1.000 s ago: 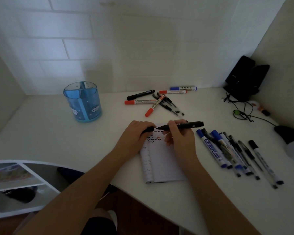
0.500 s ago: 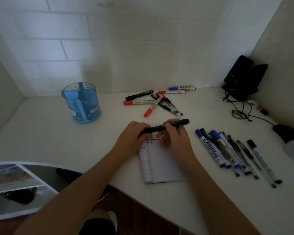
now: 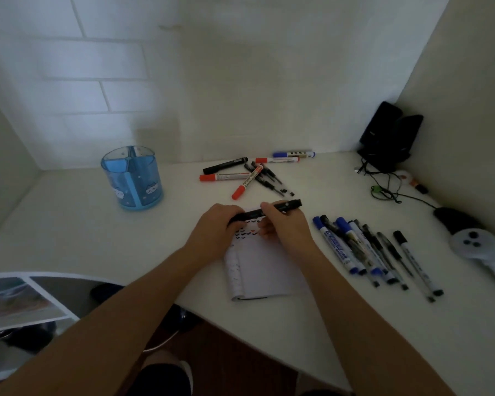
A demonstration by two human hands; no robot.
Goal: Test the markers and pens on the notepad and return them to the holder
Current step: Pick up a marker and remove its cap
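Here both hands grip one black marker (image 3: 265,211) crosswise above the top edge of the notepad (image 3: 265,270). The left hand (image 3: 216,227) is closed around its left end; the right hand (image 3: 286,224) pinches the barrel nearer the middle, and the marker's right end sticks out past the right hand's knuckles. Rows of small test marks (image 3: 245,231) show on the paper just under the fingers. Well to the left of the left hand and farther back stands the blue holder (image 3: 132,178), upright. Beyond both hands lies a loose cluster of markers and pens (image 3: 252,174). Just right of the right hand, a row of pens (image 3: 372,252) rests on the desk (image 3: 69,224).
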